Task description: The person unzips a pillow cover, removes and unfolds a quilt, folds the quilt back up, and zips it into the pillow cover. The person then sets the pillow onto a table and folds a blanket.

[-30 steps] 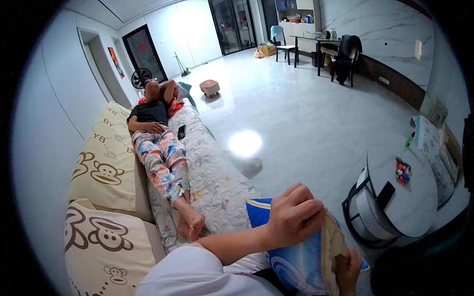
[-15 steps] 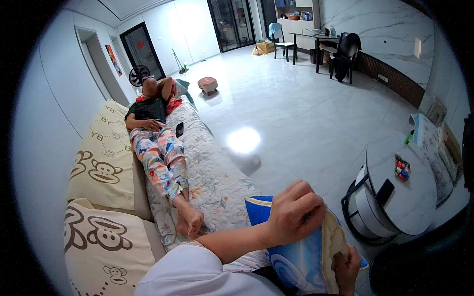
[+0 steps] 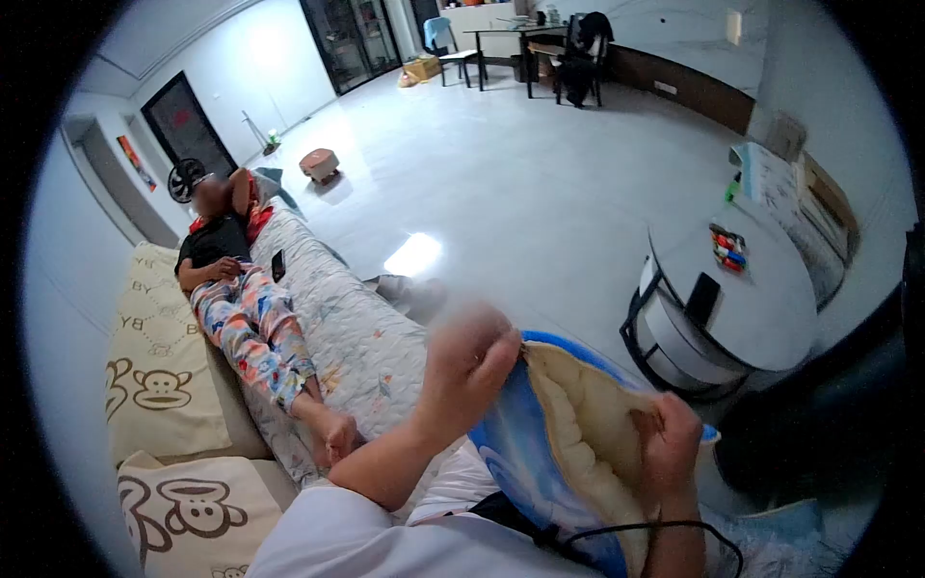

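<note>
Glossy pale flooring [image 3: 540, 173] is bordered by a sofa [image 3: 323, 289], along which another person [image 3: 252, 303] is stretched out. Above the wearer's lap, a blue cushion cover [image 3: 511, 443] is held tilted, its mouth gaping and cream padding [image 3: 588, 405] exposed. One upper corner is pinched by the left hand [image 3: 470, 366] (slightly blurred); the opening's other side appears gripped by the right hand [image 3: 667, 448], fingertips hidden. Its edge could be strained by uneven pulling, and a black cable [image 3: 626, 527], draped across the right forearm, could be snagged. Beyond, space is taken up by a round table [image 3: 771, 323] bearing a phone [image 3: 703, 297].
</note>
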### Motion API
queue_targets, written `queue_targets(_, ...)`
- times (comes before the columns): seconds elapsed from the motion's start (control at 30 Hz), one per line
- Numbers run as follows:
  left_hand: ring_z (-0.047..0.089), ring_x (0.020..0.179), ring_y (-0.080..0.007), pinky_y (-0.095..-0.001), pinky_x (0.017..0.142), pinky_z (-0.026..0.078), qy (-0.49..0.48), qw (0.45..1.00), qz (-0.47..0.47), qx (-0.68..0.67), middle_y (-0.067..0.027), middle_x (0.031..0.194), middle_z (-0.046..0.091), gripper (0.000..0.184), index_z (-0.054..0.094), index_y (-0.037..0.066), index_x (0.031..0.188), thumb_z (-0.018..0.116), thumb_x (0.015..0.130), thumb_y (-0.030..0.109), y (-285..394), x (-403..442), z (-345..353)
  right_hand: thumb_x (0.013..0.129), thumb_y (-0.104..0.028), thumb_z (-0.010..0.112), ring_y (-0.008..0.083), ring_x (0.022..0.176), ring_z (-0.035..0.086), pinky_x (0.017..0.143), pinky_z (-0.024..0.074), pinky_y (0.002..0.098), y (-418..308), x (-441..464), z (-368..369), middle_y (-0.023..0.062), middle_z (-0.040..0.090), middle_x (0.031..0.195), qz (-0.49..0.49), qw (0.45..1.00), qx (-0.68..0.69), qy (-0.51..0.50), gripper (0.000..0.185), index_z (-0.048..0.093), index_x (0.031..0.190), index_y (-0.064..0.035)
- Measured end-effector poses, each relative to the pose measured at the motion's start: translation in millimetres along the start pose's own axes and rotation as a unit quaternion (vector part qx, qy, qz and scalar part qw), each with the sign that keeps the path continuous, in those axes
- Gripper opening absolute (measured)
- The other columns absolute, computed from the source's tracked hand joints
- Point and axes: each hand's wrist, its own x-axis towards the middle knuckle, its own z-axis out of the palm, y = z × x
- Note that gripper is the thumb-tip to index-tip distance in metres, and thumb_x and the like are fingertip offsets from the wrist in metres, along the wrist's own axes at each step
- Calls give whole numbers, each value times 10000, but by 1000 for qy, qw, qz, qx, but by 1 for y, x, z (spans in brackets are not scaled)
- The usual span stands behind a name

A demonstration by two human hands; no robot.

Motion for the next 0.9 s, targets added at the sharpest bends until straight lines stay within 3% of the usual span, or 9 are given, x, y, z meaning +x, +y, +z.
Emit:
queue_targets(0.07,426,586,-104,-251,528,358,-33,999,14,20,-37,655,450,105,489,23,742,534,833,48,4,-5,10,799,-246,651,358,849,594,715,475,414,-13,13,-6,150,602,886,-7,999,-31,-7,295,624,1023,-56)
queue_targets(0.2,414,550,-148,-269,512,343,-89,989,116,26,-53,635,432,109,470,19,730,533,819,24,15,-18,42,771,-225,681,337,924,575,836,456,422,-50,39,-10,142,594,932,-182,977,108,-15,326,626,1027,-33)
queue_targets(0.37,423,473,-159,-288,448,330,-35,986,149,63,-83,576,434,137,480,25,695,598,752,-14,19,-20,42,719,-191,680,284,804,602,674,494,399,-50,39,4,103,605,853,-291,953,61,48,256,651,925,-43)
queue_targets(0.4,423,473,-159,-288,448,330,-38,986,151,63,-83,576,434,137,480,25,695,598,752,-14,20,-19,41,662,-69,692,246,697,577,602,463,383,-52,38,6,71,599,796,-305,946,72,80,237,644,894,-60)
queue_targets(0.5,398,481,-133,-273,454,326,-57,992,95,64,-70,554,402,161,463,21,670,591,762,-10,22,-16,36,659,-52,694,238,663,566,561,454,361,-55,35,1,74,591,783,-303,943,61,125,238,639,890,-49)
queue_targets(0.57,396,487,-128,-266,461,333,-76,994,70,-28,-64,557,413,148,474,12,668,578,771,-9,21,-12,39,660,-50,695,233,649,560,543,447,352,-52,34,4,74,585,772,-303,941,68,135,239,638,892,-44)
queue_targets(0.73,404,492,-121,-264,465,340,-79,990,89,-71,-58,562,434,126,496,4,676,562,782,-7,24,-7,53,656,-28,695,228,628,548,512,436,334,-48,34,1,74,571,745,-284,945,60,150,258,637,908,-32)
queue_targets(0.83,409,497,-114,-264,468,349,-76,991,100,-43,-56,560,438,124,497,1,674,552,785,-8,33,-2,55,650,-159,717,237,672,583,543,472,366,-47,31,3,74,578,748,-293,943,37,151,273,647,886,-43)
queue_targets(0.9,412,499,-111,-264,470,354,-71,992,103,-13,-56,558,439,129,492,0,670,548,785,-9,33,0,55,705,-42,693,234,626,546,561,470,360,-51,26,3,74,565,738,-273,946,61,166,223,640,921,-35)
